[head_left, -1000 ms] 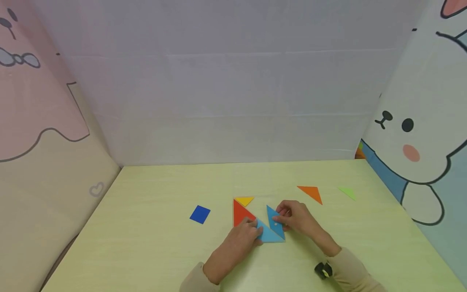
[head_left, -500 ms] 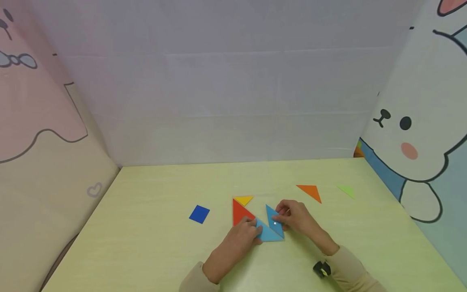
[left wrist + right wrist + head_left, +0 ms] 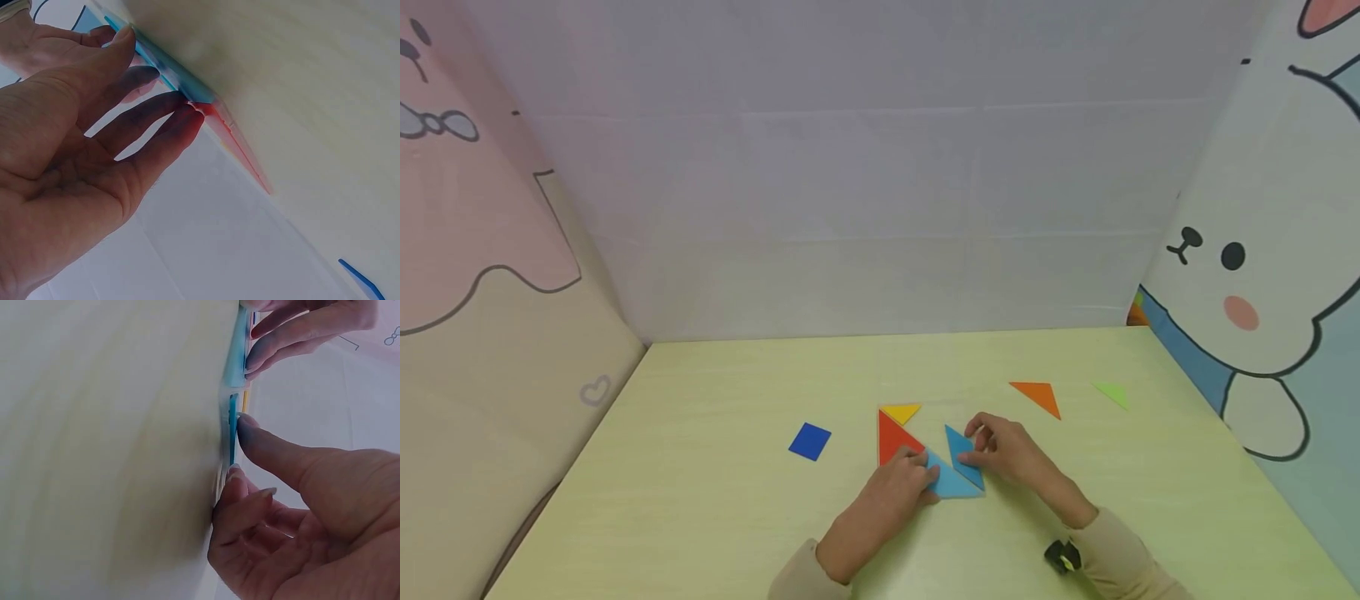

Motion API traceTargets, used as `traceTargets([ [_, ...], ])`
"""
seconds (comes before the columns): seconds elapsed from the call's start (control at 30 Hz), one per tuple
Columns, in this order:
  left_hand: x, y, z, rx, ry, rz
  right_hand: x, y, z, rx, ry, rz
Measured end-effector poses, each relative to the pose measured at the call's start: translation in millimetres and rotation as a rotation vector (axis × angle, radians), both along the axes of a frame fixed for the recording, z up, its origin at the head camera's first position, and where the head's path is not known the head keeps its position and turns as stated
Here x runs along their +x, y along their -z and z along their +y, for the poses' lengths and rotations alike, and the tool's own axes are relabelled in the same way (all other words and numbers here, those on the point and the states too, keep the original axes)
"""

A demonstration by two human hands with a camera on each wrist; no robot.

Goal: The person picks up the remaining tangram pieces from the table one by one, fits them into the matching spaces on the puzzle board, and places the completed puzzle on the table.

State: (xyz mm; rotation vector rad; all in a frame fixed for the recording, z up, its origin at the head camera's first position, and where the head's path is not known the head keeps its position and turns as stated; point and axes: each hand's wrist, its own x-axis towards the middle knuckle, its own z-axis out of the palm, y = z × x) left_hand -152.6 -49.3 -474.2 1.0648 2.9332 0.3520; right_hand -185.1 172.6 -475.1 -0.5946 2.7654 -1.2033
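- Head view: left hand (image 3: 897, 482) unclenched, pressing light-blue triangle (image 3: 957, 484); uneven pressure could skid it
- Right hand (image 3: 1006, 451) pinches blue parallelogram (image 3: 957, 446); pushed hard toward left hand, may ride up

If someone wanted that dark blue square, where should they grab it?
Probably by two opposite edges, pinched from above with the left hand, which is nearer. The dark blue square lies flat on the table with nothing against it, leaving all four edges exposed.
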Motion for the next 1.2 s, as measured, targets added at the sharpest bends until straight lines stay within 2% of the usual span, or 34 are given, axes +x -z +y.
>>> traceTargets([
  [0.1,0.3,-0.3,-0.2,0.004,0.001,-0.001,0.8,0.0,0.7,0.003,-0.006,-0.010],
  [0.3,0.3,0.1,-0.7,0.008,0.006,0.017,2.3,-0.7,2.9,-0.054,-0.011,-0.081],
  [0.53,-0.3,-1.0,-1.2,-0.001,-0.003,-0.003,2.3,-2.1,0.7,-0.042,0.002,-0.096],
  [0.93,0.1,-0.2,-1.1,0.014,-0.012,0.003,2.9,-3.6,2.4,0.008,-0.017,-0.052],
  [1.2,0.0,-0.3,-3.5,0.035,0.015,0.019,7.6,-3.9,4.1,0.050,-0.032,-0.020],
])
